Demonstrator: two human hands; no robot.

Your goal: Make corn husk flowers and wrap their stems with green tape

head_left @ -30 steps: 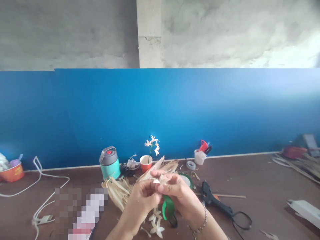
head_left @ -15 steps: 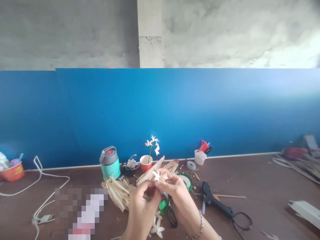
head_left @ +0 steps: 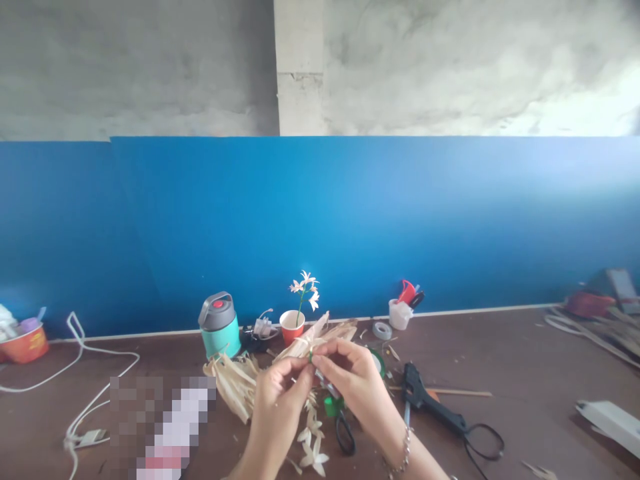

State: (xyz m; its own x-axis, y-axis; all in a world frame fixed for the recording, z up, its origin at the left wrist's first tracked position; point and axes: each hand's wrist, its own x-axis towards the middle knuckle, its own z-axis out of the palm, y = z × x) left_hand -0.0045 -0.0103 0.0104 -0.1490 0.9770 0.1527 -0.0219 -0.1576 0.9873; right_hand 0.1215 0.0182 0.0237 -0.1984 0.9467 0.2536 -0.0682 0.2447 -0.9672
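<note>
Between the fingertips of my left hand [head_left: 278, 395] and my right hand [head_left: 354, 373] is a small pale craft flower [head_left: 306, 343] with a bit of green at its base. Both hands are closed in a pinch where that green part shows. Its petals point away from me and blend into the dried husk strips [head_left: 344, 329] behind. Below the hands lie several loose cream flowers [head_left: 314, 456], a green roll [head_left: 332, 407] and scissors with dark handles [head_left: 345, 432], partly covered by my right hand.
Behind the hands, a paper cup [head_left: 293, 332] holds a stem of flowers [head_left: 303, 288]. A teal flask [head_left: 221, 333] and more husks [head_left: 234, 387] are left; a black glue gun [head_left: 434, 403], tape roll [head_left: 383, 331] and white cup [head_left: 400, 316] are right. A cable [head_left: 107, 383] crosses the left side.
The flower has turned, so its white petals now face away and green shows at its base. Both hands have shifted slightly apart, uncovering more of the loose flowers below.
</note>
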